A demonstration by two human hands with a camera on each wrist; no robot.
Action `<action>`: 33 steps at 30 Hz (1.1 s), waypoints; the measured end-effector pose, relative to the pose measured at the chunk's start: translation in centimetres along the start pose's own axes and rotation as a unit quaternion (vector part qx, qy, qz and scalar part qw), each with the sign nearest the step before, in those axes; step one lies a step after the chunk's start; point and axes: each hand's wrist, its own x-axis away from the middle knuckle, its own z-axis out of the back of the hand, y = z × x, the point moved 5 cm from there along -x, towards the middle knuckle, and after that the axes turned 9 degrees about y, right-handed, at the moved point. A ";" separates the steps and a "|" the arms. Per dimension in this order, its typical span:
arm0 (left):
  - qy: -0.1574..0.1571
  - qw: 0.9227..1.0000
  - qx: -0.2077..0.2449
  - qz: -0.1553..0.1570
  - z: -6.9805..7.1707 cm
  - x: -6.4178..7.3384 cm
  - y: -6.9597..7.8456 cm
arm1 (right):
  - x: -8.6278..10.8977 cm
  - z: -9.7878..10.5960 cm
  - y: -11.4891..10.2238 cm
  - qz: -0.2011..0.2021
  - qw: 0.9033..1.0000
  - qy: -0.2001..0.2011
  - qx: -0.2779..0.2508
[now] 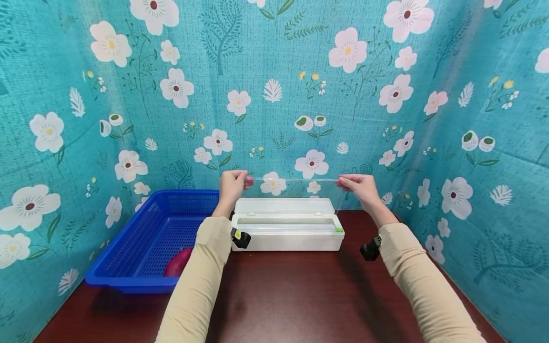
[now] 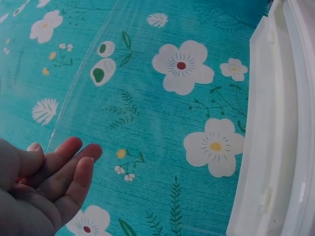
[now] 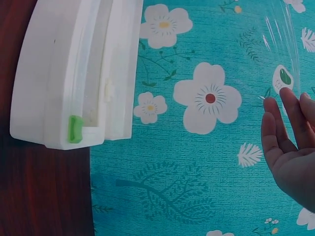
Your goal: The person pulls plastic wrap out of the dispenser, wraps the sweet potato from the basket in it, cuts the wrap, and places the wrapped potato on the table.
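A thin sheet of clear cling film (image 1: pixel 296 180) is stretched level between the two hands, its upper edge showing as a bright line. My left hand (image 1: pixel 233 186) pinches one end between thumb and forefinger; in the left wrist view its other fingers are loosely bent. At the opposite end my right hand (image 1: pixel 362 188) pinches the film's corner with thumb and fingers. Below and between the hands stands a white cling film dispenser box (image 1: pixel 287 242), lid raised at the back. A green slide cutter (image 3: pixel 75 129) sits at the right end of its front edge.
Left of the box is a blue plastic basket (image 1: pixel 124 281) with perforated sides. In it lies a smooth purplish-red oblong thing (image 1: pixel 177 263), partly hidden by the left sleeve. All stands on a dark red-brown table (image 1: pixel 291 295); a flowered teal cloth (image 1: pixel 274 119) hangs behind and at both sides.
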 end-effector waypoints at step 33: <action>-0.011 0.998 0.013 -0.068 1.0 1.4 4.3 | 1.2 1.8 -3.4 0.037 0.997 0.011 -0.060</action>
